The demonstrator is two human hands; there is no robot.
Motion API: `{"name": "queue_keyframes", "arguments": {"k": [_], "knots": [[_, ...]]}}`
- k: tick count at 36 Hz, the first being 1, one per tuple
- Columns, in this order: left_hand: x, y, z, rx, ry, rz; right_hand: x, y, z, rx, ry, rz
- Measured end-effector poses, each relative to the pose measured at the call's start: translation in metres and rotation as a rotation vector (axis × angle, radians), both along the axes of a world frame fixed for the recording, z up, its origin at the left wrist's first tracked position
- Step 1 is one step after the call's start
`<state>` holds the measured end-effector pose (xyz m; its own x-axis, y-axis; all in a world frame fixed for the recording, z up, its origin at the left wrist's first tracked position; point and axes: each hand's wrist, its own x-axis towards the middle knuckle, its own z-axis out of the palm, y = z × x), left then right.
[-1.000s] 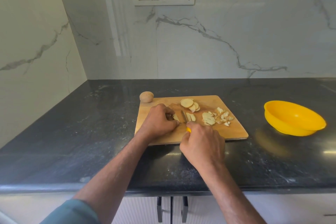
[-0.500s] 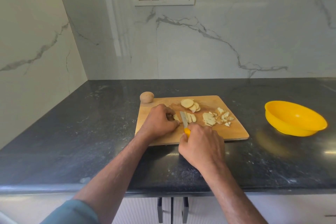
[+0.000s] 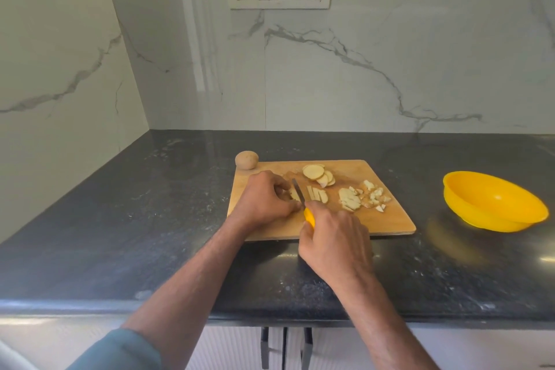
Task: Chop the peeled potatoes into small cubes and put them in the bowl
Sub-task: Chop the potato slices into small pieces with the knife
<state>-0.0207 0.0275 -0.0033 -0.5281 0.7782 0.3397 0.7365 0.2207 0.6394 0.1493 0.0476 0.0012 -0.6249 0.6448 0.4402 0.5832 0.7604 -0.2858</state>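
Potato slices [image 3: 292,194] lie on the wooden board [image 3: 387,219], pinned under the curled fingers of the left hand [image 3: 265,200]. Just beside them the right hand [image 3: 336,245] grips a yellow-handled knife [image 3: 301,201], blade down. Cut cubes [image 3: 372,197] lie further right, and the yellow bowl [image 3: 492,201] stands well apart.

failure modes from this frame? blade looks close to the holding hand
1. The knife blade is right beside the left hand fingertips pinning the potato slice; a slip could nick them.
2. The yellow bowl sits off the cutting board, across bare counter; cubes may drop in transfer.
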Motion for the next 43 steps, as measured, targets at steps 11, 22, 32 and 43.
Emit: {"name": "queue_keyframes", "arguments": {"k": [11,22,32,43], "knots": [[-0.001,0.000,0.000,-0.026,0.019,0.021,-0.001,0.001,0.001,-0.026,-0.025,-0.001],[-0.003,0.005,-0.002,-0.037,-0.001,0.014,-0.004,0.009,-0.003,-0.072,0.018,0.053],[-0.006,0.005,0.000,-0.054,-0.050,0.003,-0.008,0.015,-0.002,-0.112,0.033,0.078],[-0.003,0.004,0.001,-0.058,-0.016,-0.018,-0.017,0.019,0.004,-0.084,-0.021,0.094]]}}
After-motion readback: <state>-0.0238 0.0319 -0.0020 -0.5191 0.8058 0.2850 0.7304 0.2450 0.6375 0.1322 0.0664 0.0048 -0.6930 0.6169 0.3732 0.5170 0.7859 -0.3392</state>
